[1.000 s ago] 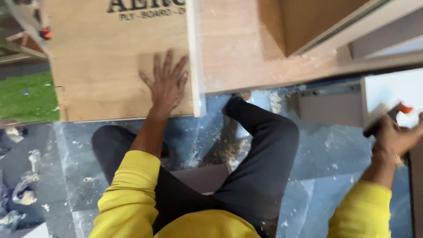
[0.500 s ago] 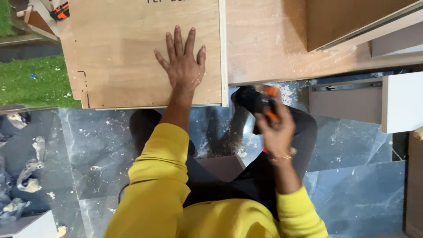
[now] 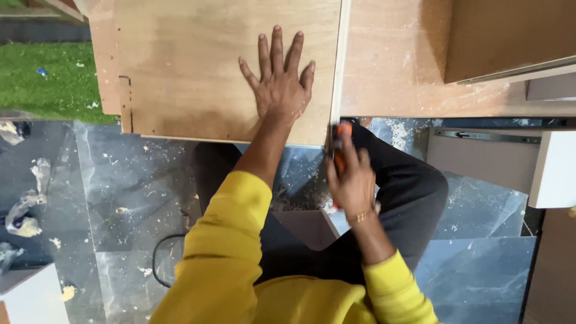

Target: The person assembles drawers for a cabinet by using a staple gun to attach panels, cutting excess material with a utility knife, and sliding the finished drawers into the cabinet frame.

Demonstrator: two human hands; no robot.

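Left hand (image 3: 279,87) lies flat, fingers spread, on the brown plywood panel (image 3: 198,66) at upper centre; right hand (image 3: 353,180) grips an orange-handled tool (image 3: 341,141) at the panel's lower right corner.

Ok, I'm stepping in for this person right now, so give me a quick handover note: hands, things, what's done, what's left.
Left hand: flat, fingers spread, pressing the plywood panel.
Right hand: closed on an orange-handled tool, blurred, its tip at the panel's right edge, near the lower corner.
Panel butts against a larger wooden board.
Done: panel is held in place.
Left: work along that edge seam; no progress shows there.
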